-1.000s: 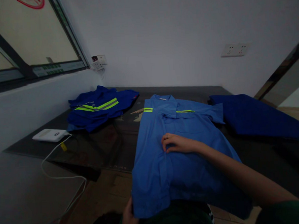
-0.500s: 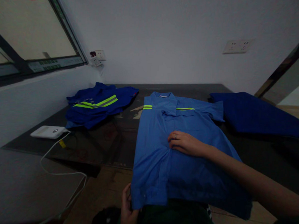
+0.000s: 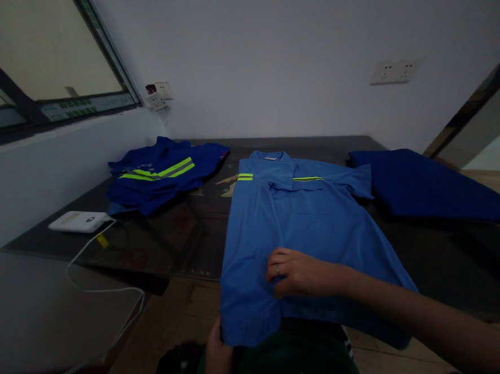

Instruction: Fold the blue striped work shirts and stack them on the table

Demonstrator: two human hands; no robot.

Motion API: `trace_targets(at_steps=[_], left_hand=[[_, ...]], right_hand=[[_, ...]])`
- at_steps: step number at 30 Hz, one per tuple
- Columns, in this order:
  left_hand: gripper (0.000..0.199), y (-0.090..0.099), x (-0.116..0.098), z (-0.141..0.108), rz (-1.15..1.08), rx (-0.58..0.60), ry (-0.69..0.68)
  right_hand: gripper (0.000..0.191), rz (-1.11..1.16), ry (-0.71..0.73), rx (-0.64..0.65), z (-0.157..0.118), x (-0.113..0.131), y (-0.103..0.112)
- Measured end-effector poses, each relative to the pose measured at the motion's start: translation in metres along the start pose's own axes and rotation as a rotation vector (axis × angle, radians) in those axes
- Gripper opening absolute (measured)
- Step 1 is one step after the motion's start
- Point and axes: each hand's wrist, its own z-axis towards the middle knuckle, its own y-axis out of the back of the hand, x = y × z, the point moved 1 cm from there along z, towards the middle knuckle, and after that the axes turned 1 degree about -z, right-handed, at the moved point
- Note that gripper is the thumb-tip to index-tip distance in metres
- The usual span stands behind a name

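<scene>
A light blue short-sleeved work shirt (image 3: 248,238) with yellow-green reflective strips lies front up, its collar toward the wall. Its lower part reaches past the table's near edge. At the shirt's lower left corner, my left hand (image 3: 217,350) is closed on the hem, with its fingertips hidden behind the cloth. My right hand (image 3: 301,271), wearing a ring, rests on the lower front beside the button placket. Its fingers are slightly bent, with their tips touching the cloth and no fold visibly gripped.
Darker blue garments with reflective strips (image 3: 160,178) are heaped on the dark table (image 3: 193,235) at the left. Nearer stands a white device (image 3: 78,221) with a white cable (image 3: 108,290) trailing off the edge. Folded dark blue cloth (image 3: 419,185) lies at the right. A wall (image 3: 259,62) rises behind.
My right hand has slid down the shirt front toward me and slightly left. Creases around the placket have smoothed out. My left hand stays at the lower left corner.
</scene>
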Motion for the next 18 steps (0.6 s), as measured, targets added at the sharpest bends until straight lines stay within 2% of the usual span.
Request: trace_targets(at_steps=[3, 7, 10, 12, 14, 16, 18], left_hand=[[0.053, 0.004, 0.005, -0.001, -0.091, -0.007, 0.044], [0.065, 0.007, 0.01, -0.004, -0.184, 0.093, 0.068], [0.068, 0.011, 0.009, -0.006, -0.161, 0.18, 0.088], [0.065, 0.02, 0.006, -0.005, -0.073, 0.243, 0.055], [0.058, 0.035, 0.0, 0.001, 0.068, 0.272, -0.082], [0.046, 0.051, -0.012, 0.009, 0.207, 0.307, -0.309], [0.031, 0.057, -0.035, 0.018, 0.287, 0.355, -0.55]], right_hand=[[0.023, 0.053, -0.013, -0.078, -0.005, 0.0, 0.002], [0.023, 0.093, -0.055, -0.115, -0.014, 0.0, 0.001], [0.026, 0.088, -0.073, -0.1, -0.022, 0.003, -0.003], [0.025, 0.073, -0.095, -0.1, -0.026, 0.005, -0.006], [0.024, 0.052, -0.114, -0.098, -0.028, 0.009, -0.007], [0.022, 0.025, -0.125, -0.08, -0.029, 0.014, -0.007], [0.021, -0.025, -0.136, -0.052, -0.028, 0.019, -0.009]])
